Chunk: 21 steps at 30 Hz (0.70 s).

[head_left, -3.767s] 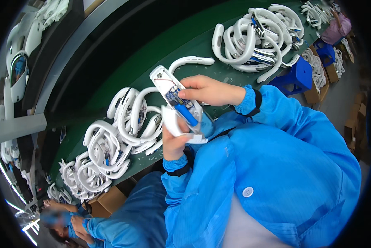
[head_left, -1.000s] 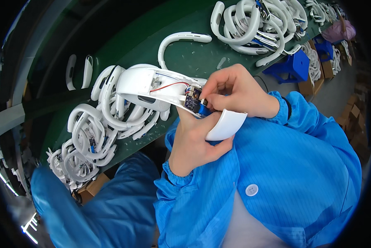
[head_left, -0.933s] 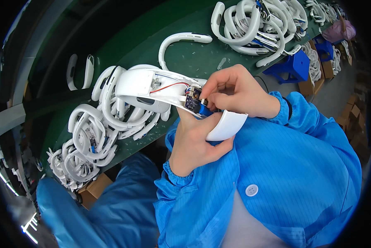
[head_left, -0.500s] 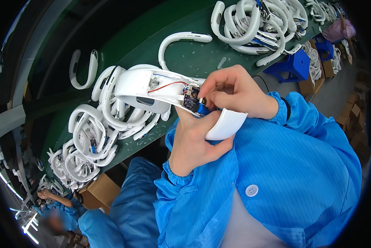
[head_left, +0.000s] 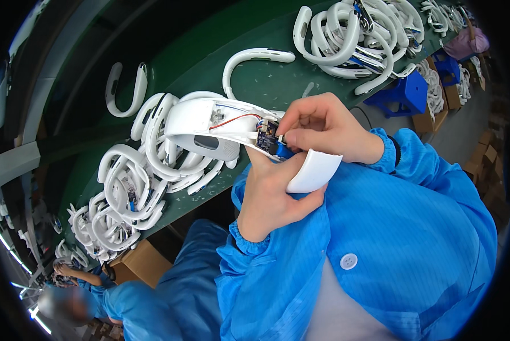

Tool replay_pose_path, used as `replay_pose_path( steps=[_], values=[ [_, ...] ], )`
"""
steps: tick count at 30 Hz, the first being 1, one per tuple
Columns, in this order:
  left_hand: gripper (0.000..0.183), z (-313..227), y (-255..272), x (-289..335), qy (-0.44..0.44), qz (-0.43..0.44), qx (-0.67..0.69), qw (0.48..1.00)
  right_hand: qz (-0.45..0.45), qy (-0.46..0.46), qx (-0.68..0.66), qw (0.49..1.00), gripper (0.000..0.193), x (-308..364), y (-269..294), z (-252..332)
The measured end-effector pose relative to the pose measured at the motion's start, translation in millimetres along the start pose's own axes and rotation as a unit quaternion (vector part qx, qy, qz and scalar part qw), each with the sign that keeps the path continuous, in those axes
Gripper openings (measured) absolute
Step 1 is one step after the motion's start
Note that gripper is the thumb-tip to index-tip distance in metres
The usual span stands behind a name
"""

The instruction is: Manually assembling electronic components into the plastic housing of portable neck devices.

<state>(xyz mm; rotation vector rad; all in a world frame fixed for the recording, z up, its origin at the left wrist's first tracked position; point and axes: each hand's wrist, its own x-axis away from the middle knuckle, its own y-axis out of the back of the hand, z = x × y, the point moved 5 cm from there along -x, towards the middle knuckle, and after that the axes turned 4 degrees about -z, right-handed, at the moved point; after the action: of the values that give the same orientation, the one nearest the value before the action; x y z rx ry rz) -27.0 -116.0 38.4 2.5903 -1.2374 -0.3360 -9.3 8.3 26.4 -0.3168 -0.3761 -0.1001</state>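
Note:
My left hand (head_left: 275, 190) is wrapped round an opened white neck fan (head_left: 193, 120), holding it in front of my chest. A smooth white curved end piece (head_left: 314, 172) sticks out between its thumb and fingers. Inside the open housing lies a small dark circuit board (head_left: 267, 136), with red and white wires running toward it and a blue part (head_left: 283, 150) beside it. My right hand (head_left: 330, 129) has thumb and forefinger pinched together at the board's edge. Whatever sits between those fingertips is too small and hidden to name.
White neck fans lie heaped on the green table (head_left: 260, 79) at left (head_left: 127, 187) and far right (head_left: 357, 40). One curved piece (head_left: 229, 65) rests beyond my hands. Blue stools (head_left: 408, 94) and cardboard boxes stand past the table. A co-worker in blue (head_left: 90, 292) sits lower left.
The view has shifted slightly, so most things appear a little further right. Both hands keep their hold at the board; the co-worker at lower left has moved a little.

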Motion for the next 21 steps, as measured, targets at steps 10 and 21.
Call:
replay_pose_path(
  steps=[10,21],
  values=[
    [0.040,2.2,-0.7,1.0,-0.026,-0.002,0.004,1.000,0.015,0.004,-0.017,1.000,0.012,1.2,4.5,-5.7],
    [0.040,4.6,1.5,-2.1,-0.040,-0.004,-0.008,0.999,-0.028,-0.003,0.003,1.000,0.012,3.6,1.7,-3.4]
  ],
)
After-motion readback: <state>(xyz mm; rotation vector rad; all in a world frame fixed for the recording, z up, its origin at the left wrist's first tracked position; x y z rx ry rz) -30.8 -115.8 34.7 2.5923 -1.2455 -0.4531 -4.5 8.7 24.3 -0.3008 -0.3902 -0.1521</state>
